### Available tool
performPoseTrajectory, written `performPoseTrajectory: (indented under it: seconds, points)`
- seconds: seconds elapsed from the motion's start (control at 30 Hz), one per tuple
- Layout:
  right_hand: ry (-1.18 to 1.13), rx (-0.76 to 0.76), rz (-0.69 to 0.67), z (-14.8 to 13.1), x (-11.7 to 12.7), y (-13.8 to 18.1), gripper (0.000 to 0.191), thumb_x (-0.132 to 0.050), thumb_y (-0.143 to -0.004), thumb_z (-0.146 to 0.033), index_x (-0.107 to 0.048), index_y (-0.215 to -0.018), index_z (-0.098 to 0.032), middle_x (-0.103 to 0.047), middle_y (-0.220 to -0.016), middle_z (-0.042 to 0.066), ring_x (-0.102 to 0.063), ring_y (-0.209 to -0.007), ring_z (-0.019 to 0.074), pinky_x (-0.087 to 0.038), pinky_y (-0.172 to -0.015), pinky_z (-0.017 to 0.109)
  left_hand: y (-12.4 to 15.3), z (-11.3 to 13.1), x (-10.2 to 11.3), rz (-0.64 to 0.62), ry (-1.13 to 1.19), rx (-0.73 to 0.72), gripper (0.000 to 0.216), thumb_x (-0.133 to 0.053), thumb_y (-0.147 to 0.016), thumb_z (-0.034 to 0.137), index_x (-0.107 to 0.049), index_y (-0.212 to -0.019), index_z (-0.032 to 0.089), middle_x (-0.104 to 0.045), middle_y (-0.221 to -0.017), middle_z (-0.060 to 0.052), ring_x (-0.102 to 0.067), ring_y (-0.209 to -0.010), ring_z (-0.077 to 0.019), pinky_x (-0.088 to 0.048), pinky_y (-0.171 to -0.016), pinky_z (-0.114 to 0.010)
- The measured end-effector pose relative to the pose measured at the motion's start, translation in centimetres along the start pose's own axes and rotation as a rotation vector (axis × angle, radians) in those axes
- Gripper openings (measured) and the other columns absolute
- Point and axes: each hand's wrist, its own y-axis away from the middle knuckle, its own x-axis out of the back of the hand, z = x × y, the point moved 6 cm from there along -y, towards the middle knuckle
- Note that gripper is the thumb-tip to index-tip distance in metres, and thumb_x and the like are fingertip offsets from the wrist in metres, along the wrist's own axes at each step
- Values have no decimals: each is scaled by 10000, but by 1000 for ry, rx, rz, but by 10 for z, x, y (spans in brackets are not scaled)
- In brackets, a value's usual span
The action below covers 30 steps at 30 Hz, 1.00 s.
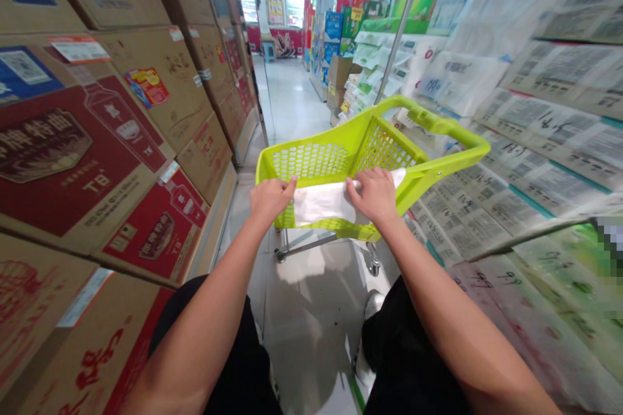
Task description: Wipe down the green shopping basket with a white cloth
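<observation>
A lime-green shopping cart (311,162) with a lattice-walled basket stands side-on in front of me, its handle toward the right. Over the near wall of the basket hangs a white cloth (324,204), spread between my two hands. My left hand (271,200) is closed over the basket rim at the left end, its thumb by the cloth's edge. My right hand (376,194) grips the cloth against the rim nearer the handle, and a corner of the cloth shows past its fingers. The fingertips of both hands are partly hidden behind the rim.
Stacked cardboard cartons (63,142) wall the left side. Packs of paper goods (549,110) with handwritten prices line the right, close to the cart. A metal pole (395,39) rises behind the basket. The tiled aisle (289,100) runs on toward more shelves and a blue stool (269,50).
</observation>
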Motion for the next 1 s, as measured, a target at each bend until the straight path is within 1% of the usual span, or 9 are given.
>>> performPoseTrajectory:
  seconds: [0.13,0.23,0.3,0.43,0.63,0.73,0.8,0.87,1.0]
  points:
    - [113,-57,106,41,16,-1,369,-448,-1022,-381,-659,-766,-218,-703,-827,98,-539,-889,274,-328,-898,422,-4,-4,2,-29,6,-11,826,-164,-957,756,-804,-789,262,-788,-903,-125,-726,-967,-341,-453,-722,-367]
    - [137,-80,128,56,23,-1,356,-462,-1003,-366,-662,-748,-219,-703,-809,101,-528,-873,277,-330,-889,428,-4,-5,1,-39,10,-16,830,-156,-959,753,-796,-777,257,-791,-910,-125,-726,-964,-333,-448,-719,-362]
    - [149,-110,136,59,26,0,352,-453,-998,-363,-670,-763,-216,-703,-821,106,-521,-876,281,-327,-907,439,-2,-4,0,-18,7,-22,822,-162,-964,745,-800,-787,257,-792,-914,-127,-726,-965,-333,-445,-714,-360]
    - [189,-97,107,42,20,3,360,-450,-1003,-439,-677,-843,-210,-696,-879,115,-512,-933,298,-310,-948,463,1,-1,-1,53,-14,-10,767,-199,-978,700,-824,-854,273,-791,-917,-132,-729,-956,-340,-439,-701,-363]
    - [109,24,9,-20,0,10,394,-462,-992,-558,-651,-935,-217,-672,-952,107,-495,-989,302,-303,-957,447,4,3,-1,50,-23,-31,691,-256,-987,661,-836,-949,287,-800,-959,-123,-732,-979,-332,-449,-716,-359]
    - [62,66,-41,-41,-5,10,413,-466,-993,-584,-644,-965,-212,-670,-963,102,-504,-1001,297,-306,-948,439,7,3,0,42,-19,-32,685,-262,-992,645,-835,-966,271,-801,-965,-127,-732,-978,-325,-452,-717,-354]
    - [42,77,-64,-43,-5,10,418,-441,-1010,-575,-646,-955,-214,-674,-942,99,-512,-992,294,-308,-938,433,6,1,1,35,-15,-31,699,-252,-995,641,-832,-941,254,-797,-940,-133,-731,-965,-319,-451,-714,-351]
    - [43,69,-69,-33,-1,9,420,-411,-1027,-545,-650,-916,-217,-679,-910,99,-519,-974,292,-309,-929,430,4,-3,1,39,-18,-34,703,-244,-1000,622,-824,-897,239,-793,-916,-136,-730,-948,-309,-447,-712,-347]
    - [122,8,-2,9,12,5,415,-410,-1026,-489,-659,-843,-212,-692,-891,116,-522,-948,295,-312,-906,431,-2,-8,2,53,-27,-43,662,-263,-1000,574,-805,-852,225,-791,-924,-139,-729,-933,-296,-448,-720,-343]
